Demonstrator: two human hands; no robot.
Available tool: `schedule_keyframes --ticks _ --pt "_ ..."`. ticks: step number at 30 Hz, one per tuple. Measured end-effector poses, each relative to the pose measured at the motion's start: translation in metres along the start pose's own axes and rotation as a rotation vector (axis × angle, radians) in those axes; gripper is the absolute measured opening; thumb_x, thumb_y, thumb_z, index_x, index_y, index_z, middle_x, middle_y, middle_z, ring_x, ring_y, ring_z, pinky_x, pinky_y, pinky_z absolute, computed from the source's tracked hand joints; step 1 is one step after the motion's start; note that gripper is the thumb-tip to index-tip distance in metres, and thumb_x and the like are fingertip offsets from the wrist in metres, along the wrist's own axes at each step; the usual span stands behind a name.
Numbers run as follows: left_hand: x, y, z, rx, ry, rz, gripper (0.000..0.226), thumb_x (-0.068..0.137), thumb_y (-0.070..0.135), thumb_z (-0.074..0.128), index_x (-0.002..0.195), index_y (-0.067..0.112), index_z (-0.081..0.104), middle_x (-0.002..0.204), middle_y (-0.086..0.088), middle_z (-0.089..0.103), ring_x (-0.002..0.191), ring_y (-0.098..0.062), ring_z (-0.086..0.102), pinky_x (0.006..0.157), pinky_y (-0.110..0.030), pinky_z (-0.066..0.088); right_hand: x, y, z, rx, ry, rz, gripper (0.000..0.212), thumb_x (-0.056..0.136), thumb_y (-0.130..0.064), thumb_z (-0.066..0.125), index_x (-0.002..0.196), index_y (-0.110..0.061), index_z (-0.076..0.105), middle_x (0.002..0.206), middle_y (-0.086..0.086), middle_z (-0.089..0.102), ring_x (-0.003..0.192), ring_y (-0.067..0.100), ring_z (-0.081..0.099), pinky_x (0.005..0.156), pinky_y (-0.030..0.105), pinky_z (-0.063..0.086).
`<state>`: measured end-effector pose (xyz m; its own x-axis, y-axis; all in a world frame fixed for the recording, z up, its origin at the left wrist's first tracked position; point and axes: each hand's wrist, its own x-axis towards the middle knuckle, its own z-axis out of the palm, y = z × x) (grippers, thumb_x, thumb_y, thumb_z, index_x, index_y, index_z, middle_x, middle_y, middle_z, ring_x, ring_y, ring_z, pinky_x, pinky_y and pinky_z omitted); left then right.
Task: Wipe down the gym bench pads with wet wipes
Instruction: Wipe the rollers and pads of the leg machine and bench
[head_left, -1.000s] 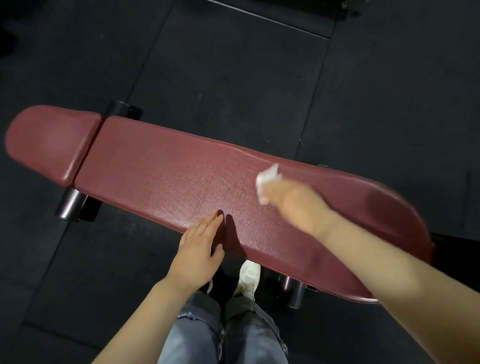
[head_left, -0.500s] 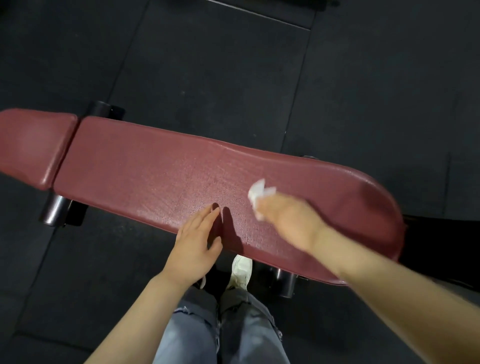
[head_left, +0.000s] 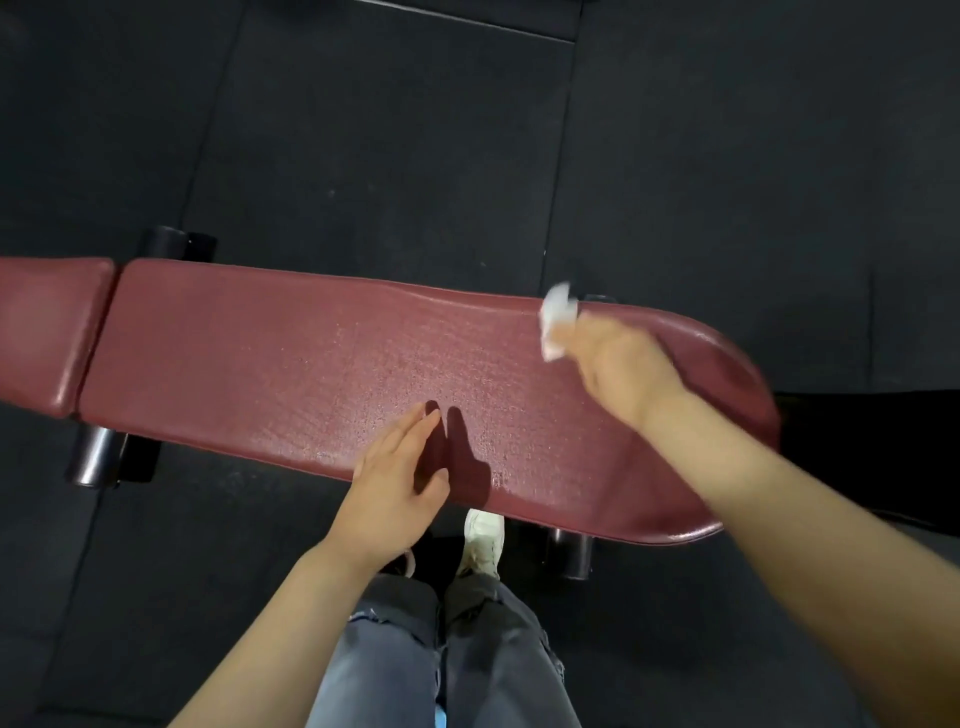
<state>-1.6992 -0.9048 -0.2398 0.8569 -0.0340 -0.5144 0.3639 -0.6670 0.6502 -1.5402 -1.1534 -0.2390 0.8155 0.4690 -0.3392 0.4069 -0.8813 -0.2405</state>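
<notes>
At the far left I see the short seat pad (head_left: 49, 332), cut off by the frame and parted by a narrow gap from the long back pad (head_left: 322, 364), a dark red surface running out to a rounded right end. Black roller posts (head_left: 96, 454) poke out under its near left edge. My left hand (head_left: 395, 488) rests flat on the near edge around the middle of the long pad, fingers (head_left: 415, 428) straight and close together, thumb out to the side, holding nothing. Below it are grey jeans (head_left: 447, 654) and a white shoe (head_left: 483, 540) on the black rubber floor (head_left: 363, 156). Further right, my right hand (head_left: 618, 364) lies blurred over the far edge near the rounded right end, its fingers bunched on a crumpled white wet wipe (head_left: 556, 317) that sits against the far edge there.
</notes>
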Motion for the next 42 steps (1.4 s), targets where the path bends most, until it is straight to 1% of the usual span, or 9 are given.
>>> schedule_keyframes --ticks 2,6,10,14,21,26,34,37,42 --pt "0.003 0.002 0.0 0.012 -0.024 0.01 0.065 0.096 0.03 0.054 0.154 0.033 0.023 0.16 0.016 0.015 0.149 -0.009 0.01 0.122 -0.043 0.015 -0.056 -0.022 0.017 -0.049 -0.13 -0.268 0.023 0.092 -0.046 0.052 0.098 -0.028 0.064 0.089 -0.003 0.07 0.08 0.016 0.064 0.078 0.033 0.048" --pt "0.01 0.011 0.0 0.03 -0.048 0.023 0.066 0.096 0.029 0.054 0.154 0.032 0.022 0.161 0.014 0.015 0.149 -0.012 0.011 0.122 -0.043 0.017 -0.112 -0.025 0.046 0.021 -0.267 -0.658 0.028 0.098 -0.027 0.047 0.114 -0.023 0.069 0.113 -0.002 0.069 0.113 0.018 0.062 0.1 0.036 0.05" --pt "0.017 0.018 0.001 0.077 -0.057 0.06 0.066 0.096 0.029 0.054 0.154 0.034 0.021 0.161 0.014 0.016 0.149 -0.011 0.013 0.122 -0.043 0.018 -0.022 0.015 -0.008 0.041 0.029 -0.325 0.03 0.096 -0.047 0.04 0.112 -0.042 0.065 0.097 -0.018 0.061 0.099 0.003 0.06 0.088 0.019 0.042" --pt "0.021 0.023 0.005 0.08 -0.074 0.052 0.066 0.096 0.029 0.054 0.154 0.031 0.023 0.161 0.013 0.016 0.15 -0.01 0.011 0.123 -0.044 0.016 -0.015 0.037 -0.006 0.068 0.207 0.061 0.043 0.098 -0.036 0.03 0.13 -0.031 0.059 0.127 -0.005 0.06 0.122 0.019 0.053 0.098 0.027 0.04" --pt "0.026 0.038 0.007 0.128 -0.114 0.118 0.066 0.096 0.029 0.055 0.154 0.029 0.024 0.163 0.01 0.014 0.15 -0.011 0.009 0.123 -0.043 0.015 -0.169 -0.028 0.064 0.261 0.144 -0.261 0.043 0.077 0.009 0.059 0.112 -0.012 0.073 0.12 0.001 0.07 0.113 0.02 0.064 0.097 0.038 0.052" --pt "0.033 0.046 0.012 0.227 -0.136 0.158 0.067 0.097 0.033 0.052 0.155 0.031 0.019 0.163 0.012 0.011 0.151 -0.011 0.007 0.123 -0.042 0.012 -0.068 0.022 0.004 0.196 0.297 0.041 0.023 0.101 -0.036 0.045 0.102 -0.032 0.068 0.11 -0.017 0.067 0.1 0.004 0.061 0.094 0.036 0.05" --pt "0.033 0.057 0.017 0.226 -0.195 0.192 0.066 0.096 0.032 0.052 0.154 0.035 0.02 0.162 0.015 0.012 0.15 -0.01 0.008 0.123 -0.045 0.013 -0.133 -0.016 0.051 0.243 0.32 0.25 0.056 0.088 0.003 0.049 0.14 -0.02 0.052 0.13 -0.001 0.061 0.109 0.016 0.061 0.096 0.029 0.051" --pt "0.033 0.06 0.016 0.21 -0.193 0.213 0.067 0.095 0.028 0.055 0.154 0.032 0.024 0.162 0.013 0.016 0.15 -0.011 0.012 0.123 -0.045 0.016 -0.212 -0.042 0.079 0.279 0.324 0.106 0.039 0.089 0.008 0.049 0.119 -0.008 0.069 0.127 0.002 0.066 0.12 0.015 0.059 0.113 0.028 0.036" --pt "0.036 0.063 0.018 0.236 -0.204 0.218 0.066 0.096 0.029 0.054 0.154 0.033 0.022 0.161 0.016 0.013 0.149 -0.009 0.012 0.123 -0.042 0.016 -0.141 0.006 0.047 0.296 0.378 0.218 0.027 0.094 -0.014 0.052 0.108 -0.014 0.074 0.117 -0.002 0.07 0.111 0.014 0.062 0.098 0.038 0.051"
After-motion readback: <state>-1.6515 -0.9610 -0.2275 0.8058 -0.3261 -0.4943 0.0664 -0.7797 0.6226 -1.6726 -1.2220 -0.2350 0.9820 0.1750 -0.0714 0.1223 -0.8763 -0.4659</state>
